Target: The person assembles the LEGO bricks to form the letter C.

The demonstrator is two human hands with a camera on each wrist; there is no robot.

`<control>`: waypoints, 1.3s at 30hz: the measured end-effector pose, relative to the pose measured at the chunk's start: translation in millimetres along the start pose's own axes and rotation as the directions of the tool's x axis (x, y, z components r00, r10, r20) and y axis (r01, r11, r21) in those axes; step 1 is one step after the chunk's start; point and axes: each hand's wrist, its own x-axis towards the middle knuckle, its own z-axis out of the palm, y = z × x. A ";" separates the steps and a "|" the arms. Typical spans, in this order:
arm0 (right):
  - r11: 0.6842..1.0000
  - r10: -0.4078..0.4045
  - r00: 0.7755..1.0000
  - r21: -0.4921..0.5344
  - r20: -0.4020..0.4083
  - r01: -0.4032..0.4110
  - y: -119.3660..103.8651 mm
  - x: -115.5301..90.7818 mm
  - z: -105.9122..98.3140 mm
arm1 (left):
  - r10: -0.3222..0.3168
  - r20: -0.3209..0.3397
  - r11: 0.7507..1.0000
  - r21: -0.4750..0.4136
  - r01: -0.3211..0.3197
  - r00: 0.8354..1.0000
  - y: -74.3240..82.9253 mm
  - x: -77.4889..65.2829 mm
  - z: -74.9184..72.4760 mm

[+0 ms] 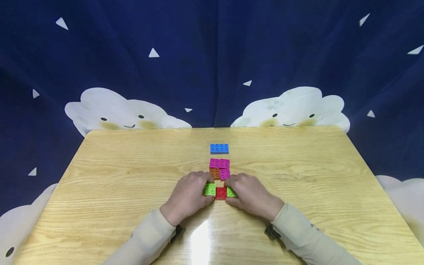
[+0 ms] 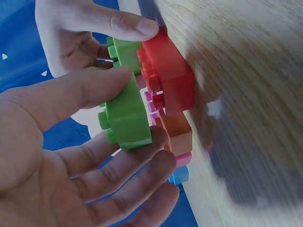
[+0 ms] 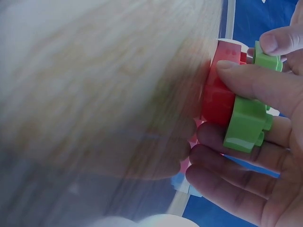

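Note:
A long red brick [image 1: 220, 193] lies on the table between both hands. My left hand [image 1: 190, 195] pinches a green brick [image 2: 128, 113] with thumb and fingers. This brick is held just over the red brick's left end, and the left wrist view shows a gap between them. At the other end a second green brick [image 3: 248, 125] sits on the red brick's studs. My right hand [image 1: 250, 193] grips the red brick and this green brick together, its thumb against the red side. The right hand partly hides this green brick in the head view.
Just beyond the hands lie an orange brick [image 1: 214, 173] and pink bricks [image 1: 220, 163], close together. A blue brick [image 1: 219, 148] lies farther back. Behind the wooden table [image 1: 132, 158] hangs a dark blue curtain [image 1: 212, 66] with clouds and white triangles.

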 end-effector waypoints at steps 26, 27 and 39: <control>1.000 0.009 1.000 -0.009 0.021 -0.009 0.1 0.3 -1.4 | 0.013 0.038 0.999 0.037 -0.015 0.999 -4.4 5.3 7.9; 1.000 0.009 1.000 -0.010 0.021 -0.009 0.0 0.4 -1.4 | 0.014 0.038 0.999 0.036 -0.015 0.999 -4.4 5.3 8.1; 1.000 -0.008 1.000 -0.009 0.009 0.008 1.4 1.1 -2.2 | 0.016 0.023 0.999 0.036 -0.016 1.000 -5.1 5.9 9.8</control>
